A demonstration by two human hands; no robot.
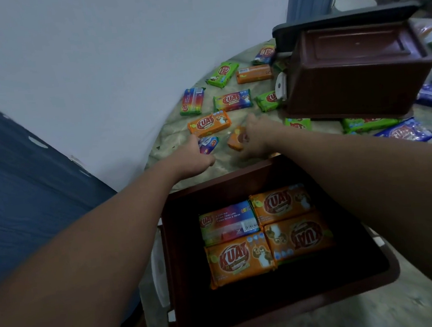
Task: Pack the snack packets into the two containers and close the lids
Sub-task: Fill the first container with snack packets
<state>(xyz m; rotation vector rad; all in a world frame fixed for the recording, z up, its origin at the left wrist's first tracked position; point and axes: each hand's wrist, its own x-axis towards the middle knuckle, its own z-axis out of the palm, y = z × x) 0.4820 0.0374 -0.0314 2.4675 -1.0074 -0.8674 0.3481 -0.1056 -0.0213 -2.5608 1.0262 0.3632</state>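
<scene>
Mid-packing: my left hand [196,157] grips rainbow packet [209,144], right hand [253,140] grips orange packet [236,141], beyond near box [394,272]. Next: drop both in.

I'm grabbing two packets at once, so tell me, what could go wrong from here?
1. The left hand only pinches the multicolour packet by one end; it could slip.
2. The far box lies tipped on loose packets and may shift.
3. The near box sits by the table edge; a forearm could nudge it.
</scene>
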